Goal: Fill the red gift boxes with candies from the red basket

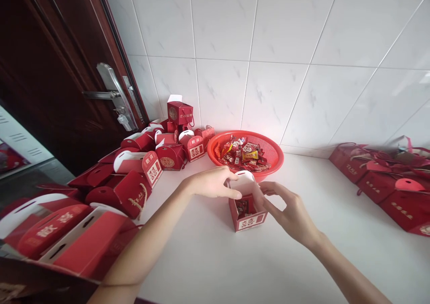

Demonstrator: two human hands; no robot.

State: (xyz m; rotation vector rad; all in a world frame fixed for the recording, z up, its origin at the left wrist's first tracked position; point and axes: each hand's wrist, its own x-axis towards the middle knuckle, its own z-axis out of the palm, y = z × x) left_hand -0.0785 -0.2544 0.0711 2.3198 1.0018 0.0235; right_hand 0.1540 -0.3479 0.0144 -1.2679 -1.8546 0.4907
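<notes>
A small red candy box (250,222) with a white inside stands upright and open-topped on the white table. Red-wrapped sweets (244,205) lie in its bottom. My left hand (213,182) is at the box's left rim, the thumb over the opening and the other fingers toward the back flap, closed on that side. At the right wall is my right hand (290,207), its thumb and fingers closed on the edge. Just behind the box sits a red plastic basket (276,167) holding many wrapped sweets (247,154).
Many open red gift boxes (117,192) crowd the left side, one box (179,111) stacked on top at the back. Filled-looking red boxes (379,187) stand in a row at the right. A tiled wall (268,93) bounds the back; a dark door (67,49) is at the left.
</notes>
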